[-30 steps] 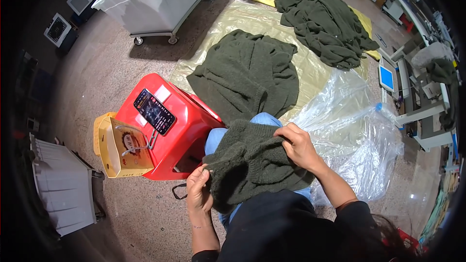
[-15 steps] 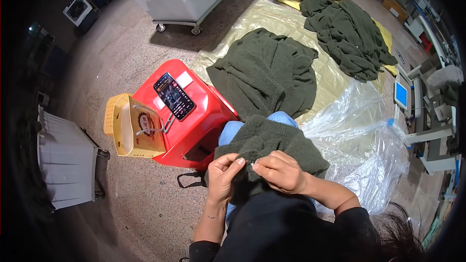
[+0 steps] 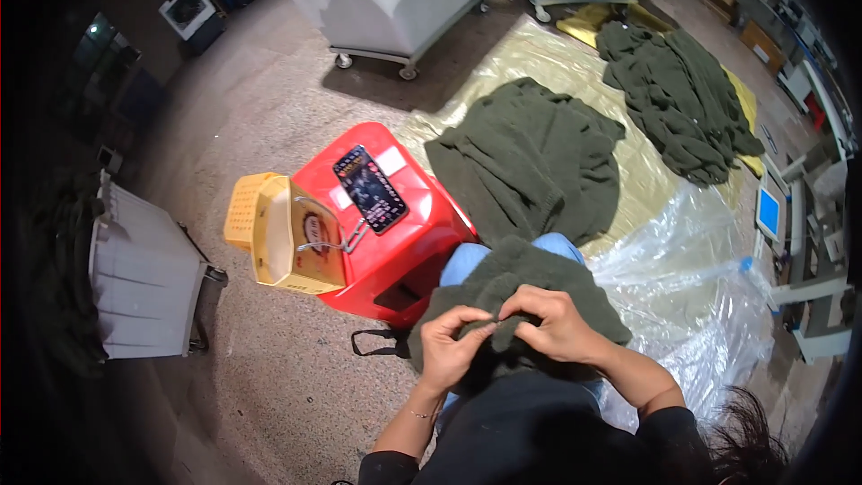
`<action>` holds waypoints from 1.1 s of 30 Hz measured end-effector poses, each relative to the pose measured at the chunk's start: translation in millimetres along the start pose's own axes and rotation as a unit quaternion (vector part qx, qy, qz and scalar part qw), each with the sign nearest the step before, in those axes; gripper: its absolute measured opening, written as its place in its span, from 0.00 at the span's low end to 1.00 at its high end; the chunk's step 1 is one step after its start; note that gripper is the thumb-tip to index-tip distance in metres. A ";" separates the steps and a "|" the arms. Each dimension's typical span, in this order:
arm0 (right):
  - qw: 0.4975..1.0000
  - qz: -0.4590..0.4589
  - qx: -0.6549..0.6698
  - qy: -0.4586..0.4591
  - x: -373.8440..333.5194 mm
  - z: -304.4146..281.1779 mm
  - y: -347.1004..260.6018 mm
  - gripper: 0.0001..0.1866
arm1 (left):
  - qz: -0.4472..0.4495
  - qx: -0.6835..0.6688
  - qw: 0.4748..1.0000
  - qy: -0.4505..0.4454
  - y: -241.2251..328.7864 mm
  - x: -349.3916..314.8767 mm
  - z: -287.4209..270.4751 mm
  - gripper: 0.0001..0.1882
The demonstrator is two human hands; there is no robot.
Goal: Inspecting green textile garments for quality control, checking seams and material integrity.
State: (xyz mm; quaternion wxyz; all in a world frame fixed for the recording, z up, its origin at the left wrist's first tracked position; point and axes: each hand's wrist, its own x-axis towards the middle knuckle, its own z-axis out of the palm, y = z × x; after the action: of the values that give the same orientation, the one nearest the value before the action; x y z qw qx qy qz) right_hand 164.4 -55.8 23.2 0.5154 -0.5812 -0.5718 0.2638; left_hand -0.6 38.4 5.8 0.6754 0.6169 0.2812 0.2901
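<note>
A dark green knitted garment (image 3: 537,268) lies bunched across my lap, over blue jeans. My left hand (image 3: 451,347) pinches a fold of it between thumb and fingertips. Close against it, my right hand (image 3: 558,327) also grips the knit, with bent fingers and the thumb below. The fingertips of both hands nearly meet at one spot on the fabric. Whatever small detail lies between them is too small to make out.
To my left stands a red plastic stool (image 3: 409,256) bearing a phone (image 3: 370,189); a yellow basket (image 3: 265,238) hangs at its side. More green knitwear (image 3: 530,157) lies ahead on plastic sheeting (image 3: 660,242). Wheeled grey bins (image 3: 386,9) stand beyond, another bin (image 3: 148,274) far left.
The view has shifted, so surroundings sit farther right and lower. My right hand has changed its grip, fingers now reaching over the knit toward my left fingertips; a small white bit there no longer shows.
</note>
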 end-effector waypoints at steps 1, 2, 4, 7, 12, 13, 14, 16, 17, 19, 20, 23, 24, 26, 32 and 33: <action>0.993 0.102 0.051 -0.027 6.2 -6.6 -12.9 0.16 | -0.004 0.011 1.000 -0.019 -1.8 -1.1 -2.0 0.07; 0.993 0.078 0.049 -0.079 9.4 -9.5 -8.1 0.16 | 0.012 0.041 0.998 -0.046 -4.7 -0.5 -4.7 0.08; 0.982 0.045 0.016 -0.183 10.2 -17.2 4.8 0.15 | 0.025 0.048 0.996 -0.074 -6.8 0.8 -7.2 0.07; 0.982 -0.013 -0.029 -0.184 5.8 -11.7 9.7 0.10 | 0.019 0.051 0.996 -0.073 -12.4 -0.4 -8.8 0.07; 0.998 0.008 -0.060 -0.035 -9.2 8.8 1.2 0.07 | 0.099 0.168 0.979 0.065 -5.0 -7.8 12.5 0.08; 0.997 0.005 -0.076 -0.009 -10.7 11.1 -7.4 0.08 | 0.138 0.187 0.968 0.092 -5.9 -12.4 17.6 0.09; 0.995 -0.017 -0.093 0.013 -12.5 13.9 -6.0 0.08 | 0.190 0.187 0.957 0.114 -7.0 -14.9 21.8 0.09; 0.987 -0.055 -0.146 0.045 -16.0 18.8 -5.8 0.09 | 0.222 0.170 0.952 0.126 -9.2 -17.0 25.7 0.10; 0.987 -0.054 -0.146 0.045 -16.1 20.3 -6.1 0.09 | 0.229 0.166 0.950 0.129 -10.2 -17.8 26.9 0.10; 0.974 -0.083 -0.203 0.061 -15.7 22.6 -4.1 0.10 | 0.156 0.144 0.970 0.117 -12.0 -17.7 24.4 0.10; 0.974 -0.081 -0.203 0.062 -16.4 22.9 -1.5 0.10 | 0.082 0.120 0.984 0.106 -13.4 -16.7 22.3 0.09; 0.970 -0.098 -0.222 0.025 -18.5 22.2 8.8 0.09 | 0.033 0.036 0.994 0.096 -22.5 -9.2 17.6 0.09; 0.977 -0.082 -0.196 0.011 -17.2 21.1 12.5 0.09 | 0.037 0.037 0.994 0.096 -26.5 -7.0 15.6 0.10; 0.992 -0.019 -0.127 -0.012 -17.5 16.2 12.9 0.10 | 0.085 0.063 0.989 0.103 -20.4 -8.6 17.0 0.09; 0.999 -0.009 -0.024 0.024 -15.5 14.4 12.2 0.08 | 0.180 0.132 0.970 0.094 -16.5 -4.7 21.3 0.09; 0.999 -0.005 -0.026 0.025 -17.2 16.9 10.2 0.08 | 0.178 0.130 0.971 0.091 -15.4 -6.1 22.8 0.09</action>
State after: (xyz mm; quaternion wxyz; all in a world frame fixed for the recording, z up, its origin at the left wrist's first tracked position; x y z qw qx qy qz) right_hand 149.7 -65.0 3.6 0.5157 -0.5980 -0.5681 0.2319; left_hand 12.8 17.6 -7.5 0.4988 0.7102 0.2629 0.4215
